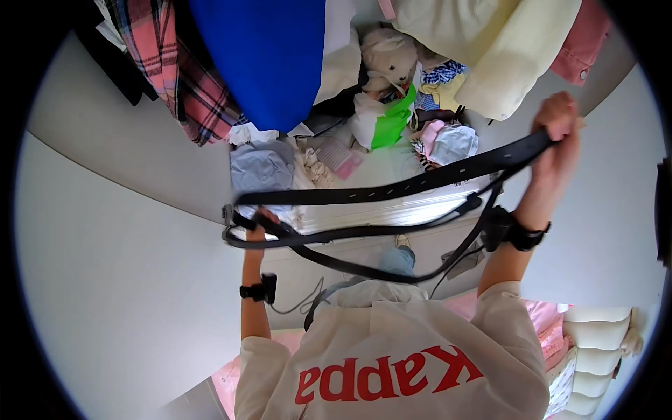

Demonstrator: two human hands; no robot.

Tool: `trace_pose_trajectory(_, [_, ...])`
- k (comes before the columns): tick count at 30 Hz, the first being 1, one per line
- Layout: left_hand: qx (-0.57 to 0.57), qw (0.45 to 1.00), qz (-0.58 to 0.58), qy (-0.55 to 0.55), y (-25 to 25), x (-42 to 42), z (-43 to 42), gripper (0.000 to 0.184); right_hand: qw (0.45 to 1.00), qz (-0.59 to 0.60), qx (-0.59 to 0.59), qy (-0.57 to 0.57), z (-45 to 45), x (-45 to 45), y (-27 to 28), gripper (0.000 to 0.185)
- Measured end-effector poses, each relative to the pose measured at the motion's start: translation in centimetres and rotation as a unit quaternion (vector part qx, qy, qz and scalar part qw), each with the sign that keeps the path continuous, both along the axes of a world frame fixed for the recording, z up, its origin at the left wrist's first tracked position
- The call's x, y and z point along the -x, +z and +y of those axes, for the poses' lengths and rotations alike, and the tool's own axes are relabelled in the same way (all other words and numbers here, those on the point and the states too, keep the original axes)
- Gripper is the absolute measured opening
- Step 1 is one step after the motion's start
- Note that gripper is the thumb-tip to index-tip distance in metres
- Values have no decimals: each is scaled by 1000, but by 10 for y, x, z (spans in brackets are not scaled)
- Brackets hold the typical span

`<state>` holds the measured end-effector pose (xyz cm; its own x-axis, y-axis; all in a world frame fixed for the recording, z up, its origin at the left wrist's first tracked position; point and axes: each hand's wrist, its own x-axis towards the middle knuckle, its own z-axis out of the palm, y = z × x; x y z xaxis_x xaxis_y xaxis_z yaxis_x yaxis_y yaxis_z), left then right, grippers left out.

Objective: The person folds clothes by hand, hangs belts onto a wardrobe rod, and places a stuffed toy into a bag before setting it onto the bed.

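Two or more loops of black belt (pixel 399 189) stretch between my hands, with a row of small holes along the upper strap. My right hand (pixel 556 119) is raised high at the right, its fingers closed around the belt. At the lower left, my left hand (pixel 264 218) is closed around the other end, near what looks like a metal buckle (pixel 227 213). The lower loops hang slack in front of my white shirt. Whether this is one belt or two, I cannot tell. Black bands with small boxes sit on both my wrists.
Clothes hang above, among them a blue garment (pixel 259 63), a plaid shirt (pixel 150 63) and a cream garment (pixel 500 56). On the closet floor are folded blue-grey cloth (pixel 262 168), a plush toy (pixel 390 54), a white-and-green bag (pixel 392 122) and piled clothes (pixel 453 143). White panels flank both sides.
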<state>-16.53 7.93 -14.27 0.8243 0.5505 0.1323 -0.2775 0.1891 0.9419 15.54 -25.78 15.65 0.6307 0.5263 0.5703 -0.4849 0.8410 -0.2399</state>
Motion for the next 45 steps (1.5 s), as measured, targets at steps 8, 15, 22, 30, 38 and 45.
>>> trace_pose_trajectory(8, [-345,885,299,-94,-41,34,-90,38,986,-163,6,39,-7,32,101,13])
trace_pose_trajectory(15, [-174,893,195,-367,31,0,-92,102,974,-189,-24,123,63,78,128,16])
trace_pose_trajectory(22, [-89,880,-38,-465,167,-70,-138,77,953,-175,-97,227,127,90,120,20])
trace_pose_trajectory(30, [-201,975,49,-80,139,-92,-195,57,971,-178,32,154,96,75,124,15])
trace_pose_trajectory(38, [-333,935,-3,-120,144,-142,-191,64,976,-112,117,145,72,121,131,21])
trace_pose_trajectory(45, [-108,934,150,-307,120,-120,-198,22,985,-146,21,-95,39,69,172,15])
